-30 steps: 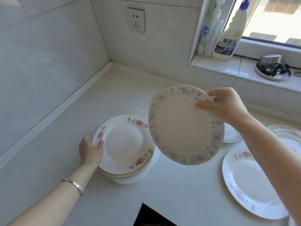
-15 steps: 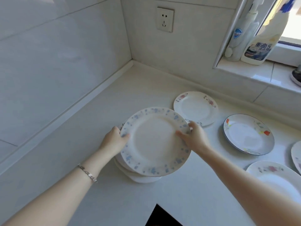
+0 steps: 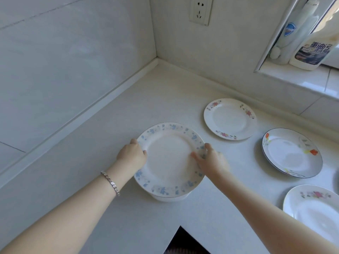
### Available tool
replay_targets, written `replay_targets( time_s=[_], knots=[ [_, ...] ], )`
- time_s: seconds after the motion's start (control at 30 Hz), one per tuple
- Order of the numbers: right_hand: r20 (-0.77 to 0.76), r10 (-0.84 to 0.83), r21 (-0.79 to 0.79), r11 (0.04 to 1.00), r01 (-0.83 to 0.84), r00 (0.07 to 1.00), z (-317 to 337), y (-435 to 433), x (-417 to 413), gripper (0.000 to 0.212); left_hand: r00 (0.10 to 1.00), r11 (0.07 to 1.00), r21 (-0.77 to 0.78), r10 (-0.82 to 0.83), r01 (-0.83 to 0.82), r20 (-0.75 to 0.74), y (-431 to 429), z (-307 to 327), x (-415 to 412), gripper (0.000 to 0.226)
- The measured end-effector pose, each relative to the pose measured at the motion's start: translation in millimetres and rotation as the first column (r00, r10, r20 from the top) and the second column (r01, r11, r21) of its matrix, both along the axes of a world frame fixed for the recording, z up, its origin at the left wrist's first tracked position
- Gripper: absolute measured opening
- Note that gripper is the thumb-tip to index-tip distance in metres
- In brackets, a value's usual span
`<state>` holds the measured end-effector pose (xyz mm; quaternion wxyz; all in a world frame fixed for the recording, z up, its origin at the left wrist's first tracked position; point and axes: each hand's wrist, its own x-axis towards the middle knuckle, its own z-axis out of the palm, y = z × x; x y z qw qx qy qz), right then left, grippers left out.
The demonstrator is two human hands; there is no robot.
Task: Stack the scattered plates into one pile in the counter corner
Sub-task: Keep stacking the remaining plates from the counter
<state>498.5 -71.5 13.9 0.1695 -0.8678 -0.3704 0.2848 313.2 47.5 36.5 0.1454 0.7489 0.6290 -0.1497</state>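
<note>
Blue-flowered plate (image 3: 169, 159) lying flat atop the pile (image 3: 169, 197) on the pale counter (image 3: 102, 162), short of the corner itself, which sits off at 11 o'clock from the pile. Left hand (image 3: 132, 157) at the plate's 9 o'clock edge, fingers curled over the rim and under it, thumb on top. Right hand (image 3: 211, 160) at the 3 o'clock edge, thumb pressed on the inner face, fingers wrapped round the rim. Silver bracelet (image 3: 110, 182) on the left wrist. Only a sliver of white lower plate showing beneath at 6 o'clock. Pink-flowered plate (image 3: 230, 119) alone at 1 o'clock from the pile, near but apart. Dark-rimmed plate (image 3: 291, 152) at 3 o'clock, further off. Another floral plate (image 3: 315, 208) at 4 o'clock, cut by the frame. Cleaner bottle (image 3: 311, 50) up on the sill.
</note>
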Motion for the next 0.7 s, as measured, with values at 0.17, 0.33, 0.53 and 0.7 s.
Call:
replay_targets(
  time_s=[0.17, 0.33, 0.53, 0.7],
  knots=[
    [0.092, -0.010, 0.001, 1.000, 0.010, 0.996, 0, 0, -2, 0.050, 1.000, 0.999, 0.032, 0.005, -0.005, 0.005, 6, -1, -3, 0.043],
    [-0.585, -0.219, 0.200, 0.894, 0.401, 0.781, -17, 12, 1, 0.057, 0.646, 0.898, -0.277, 0.439, -0.342, 0.624, 15, -22, -9, 0.042],
    [-0.833, -0.189, 0.148, 0.829, 0.539, 0.520, -25, 15, 0, 0.034, 0.174, 0.584, -0.731, 0.808, -0.352, 0.562, 11, -42, -13, 0.055],
    [-0.842, -0.197, 0.112, 0.846, 0.521, 0.502, -33, 14, 5, 0.039, 0.186, 0.592, -0.716, 0.802, -0.370, 0.568, 11, -49, -15, 0.057]
  ],
)
